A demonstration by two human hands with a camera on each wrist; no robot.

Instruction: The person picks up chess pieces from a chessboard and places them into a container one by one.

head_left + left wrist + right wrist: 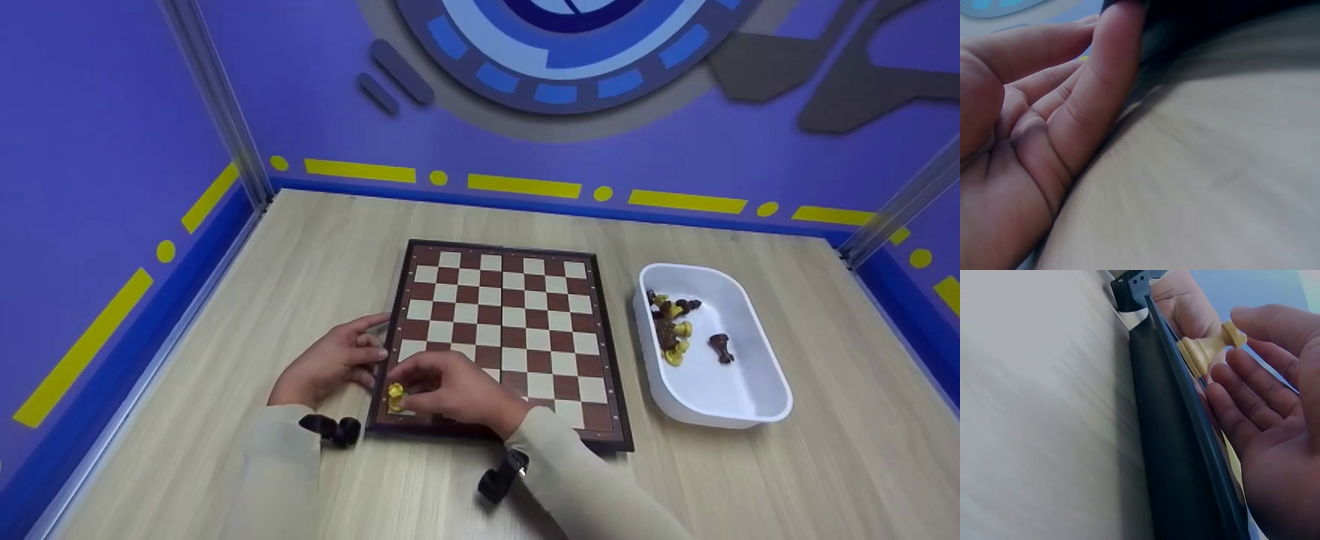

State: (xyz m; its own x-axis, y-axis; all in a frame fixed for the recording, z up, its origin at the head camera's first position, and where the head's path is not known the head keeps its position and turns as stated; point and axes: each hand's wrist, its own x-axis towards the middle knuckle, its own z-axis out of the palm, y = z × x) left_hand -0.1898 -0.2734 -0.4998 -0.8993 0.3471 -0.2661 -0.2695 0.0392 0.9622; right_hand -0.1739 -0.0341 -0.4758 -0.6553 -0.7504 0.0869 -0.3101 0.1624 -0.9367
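A chessboard with brown and cream squares lies on the table. At its near left corner stands a yellow rook, upright on the corner square. My right hand reaches over the board's near left part and pinches the rook near its top between thumb and index finger. The other fingers of that hand extend loosely beside the piece. My left hand rests at the board's left edge, its fingertips right at the dark rim; its little finger runs up to the board's side.
A white plastic tub stands to the right of the board. Inside it, several yellow and brown chess pieces lie heaped along the left wall, with one brown piece apart. Blue-purple panels enclose the wooden table at the back and sides.
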